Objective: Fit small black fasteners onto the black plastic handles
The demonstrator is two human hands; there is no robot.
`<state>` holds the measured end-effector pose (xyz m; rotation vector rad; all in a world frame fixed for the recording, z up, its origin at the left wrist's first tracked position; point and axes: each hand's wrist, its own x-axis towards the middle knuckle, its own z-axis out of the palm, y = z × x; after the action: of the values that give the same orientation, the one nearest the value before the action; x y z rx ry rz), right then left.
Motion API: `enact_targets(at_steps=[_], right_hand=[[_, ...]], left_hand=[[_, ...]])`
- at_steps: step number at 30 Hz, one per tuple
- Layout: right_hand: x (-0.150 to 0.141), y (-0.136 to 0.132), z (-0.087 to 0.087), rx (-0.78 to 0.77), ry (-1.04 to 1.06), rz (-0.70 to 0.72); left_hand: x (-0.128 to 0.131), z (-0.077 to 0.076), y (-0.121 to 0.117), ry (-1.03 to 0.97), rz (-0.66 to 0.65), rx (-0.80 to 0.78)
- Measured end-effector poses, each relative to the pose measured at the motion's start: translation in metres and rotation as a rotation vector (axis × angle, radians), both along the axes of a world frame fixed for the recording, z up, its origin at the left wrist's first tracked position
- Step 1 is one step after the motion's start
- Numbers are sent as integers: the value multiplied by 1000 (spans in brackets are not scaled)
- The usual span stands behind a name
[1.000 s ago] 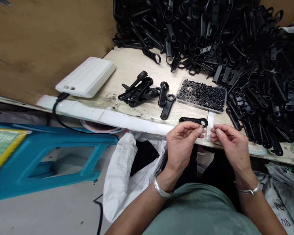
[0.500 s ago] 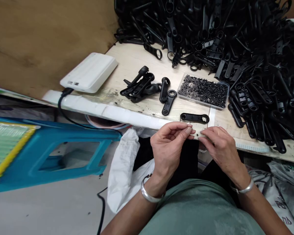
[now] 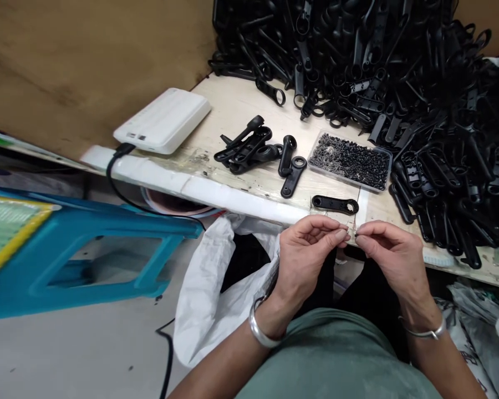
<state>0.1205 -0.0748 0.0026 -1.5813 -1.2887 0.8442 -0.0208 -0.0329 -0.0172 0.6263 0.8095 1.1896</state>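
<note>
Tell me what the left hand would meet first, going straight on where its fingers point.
Probably the right hand, at its fingertips, just across a narrow gap from the left hand; depth is unclear in this one view.

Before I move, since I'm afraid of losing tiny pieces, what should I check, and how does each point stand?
1. Single black part lies on the table, uncovered by either hand: ok.
2. Right hand has a small dark piece at its fingertips: ok.
3. Left hand holds a piece between finger and thumb: cannot tell.
4. Clear box stands open within view, small black pieces in it: ok.
5. Both hands are apart from the big heap: ok.
6. Black cable is away from both hands: ok.
</note>
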Motion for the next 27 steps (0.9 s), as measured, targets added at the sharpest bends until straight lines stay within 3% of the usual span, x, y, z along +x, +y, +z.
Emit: enact_targets(at_steps=[5, 16, 27], right_hand=[[-2, -2, -2, 41, -30, -2], [-6, -2, 3, 158, -319, 14], [-12, -9, -1, 187, -412, -7]], left_hand=[[1, -1, -2, -8, -38, 21], [1, -5, -5, 93, -53, 85], [7, -9, -8, 62, 31, 44]])
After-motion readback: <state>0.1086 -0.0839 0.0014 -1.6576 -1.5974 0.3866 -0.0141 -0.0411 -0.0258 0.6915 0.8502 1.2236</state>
